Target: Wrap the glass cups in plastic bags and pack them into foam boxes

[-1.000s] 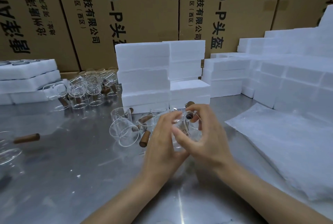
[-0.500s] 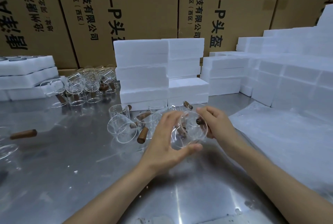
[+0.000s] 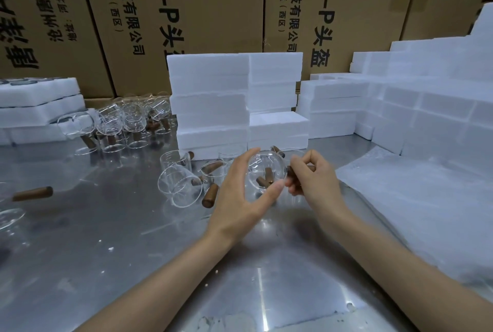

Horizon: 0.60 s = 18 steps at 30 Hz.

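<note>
Clear glass cup cradled by left hand; right hand pinches its brown wooden handle.

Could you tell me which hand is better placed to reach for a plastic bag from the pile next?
Probably the right hand: the plastic bags lie on its side, and the left hand already cradles the glass cup, so it could likely hold it alone.

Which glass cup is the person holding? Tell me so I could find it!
Find the tall stack of white foam boxes in the middle of the metal table. Just in front of it, two hands meet around one glass cup: the left hand cradles its round body, and the right hand pinches its brown wooden handle. Only this cup is lifted; the others lie on the table.
</note>
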Available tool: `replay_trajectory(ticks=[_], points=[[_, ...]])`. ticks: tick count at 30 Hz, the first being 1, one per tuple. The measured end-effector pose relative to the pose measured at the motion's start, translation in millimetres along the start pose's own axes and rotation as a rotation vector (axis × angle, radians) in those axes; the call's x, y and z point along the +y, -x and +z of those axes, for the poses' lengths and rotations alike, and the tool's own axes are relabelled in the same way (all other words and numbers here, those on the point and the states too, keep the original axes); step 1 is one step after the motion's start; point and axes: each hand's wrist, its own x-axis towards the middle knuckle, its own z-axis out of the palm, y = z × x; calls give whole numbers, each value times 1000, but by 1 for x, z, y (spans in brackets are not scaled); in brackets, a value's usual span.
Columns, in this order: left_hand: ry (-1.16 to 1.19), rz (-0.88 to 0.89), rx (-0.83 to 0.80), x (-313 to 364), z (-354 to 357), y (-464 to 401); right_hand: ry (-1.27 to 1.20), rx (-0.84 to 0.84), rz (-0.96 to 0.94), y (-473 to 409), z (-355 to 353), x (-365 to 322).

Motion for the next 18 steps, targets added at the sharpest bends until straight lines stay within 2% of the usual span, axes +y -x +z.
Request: replay_trajectory(ticks=[6,18], points=[[-4,44,96,-2,8,-6,18,21,-51,1,-2,0],[330,-242,276,4,10,-8,55,-84,-161,8,4,1]])
